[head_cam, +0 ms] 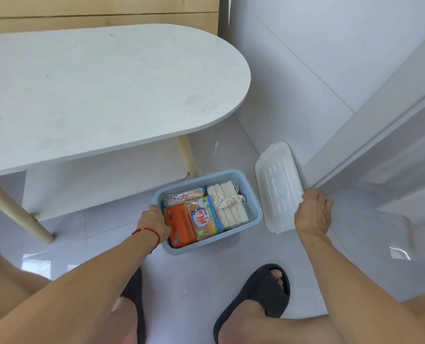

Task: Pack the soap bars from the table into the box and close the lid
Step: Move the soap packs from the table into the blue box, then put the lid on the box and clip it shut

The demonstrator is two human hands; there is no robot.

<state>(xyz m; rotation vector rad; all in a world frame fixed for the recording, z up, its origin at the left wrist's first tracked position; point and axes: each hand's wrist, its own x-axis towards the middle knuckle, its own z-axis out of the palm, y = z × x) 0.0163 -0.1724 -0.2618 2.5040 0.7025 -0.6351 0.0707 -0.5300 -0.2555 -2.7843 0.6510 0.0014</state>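
A light blue box (254,194) stands on the floor, filled with soap bars: an orange pack (180,225), a yellow-green wrapped bar (204,218), a tan wrapped bar (184,196) and a clear bag of white bars (227,206). My left hand (154,224), with a red string at the wrist, grips the box's left rim beside the orange pack. The white lid (277,187) lies on the floor to the right of the box, leaning at the wall. My right hand (312,212) holds the lid's right edge.
A white oval table (102,90) with pale wooden legs (15,209) stands above and left of the box. A white wall and door frame (380,125) close in on the right. My feet in black slippers (258,294) rest on the glossy tile floor.
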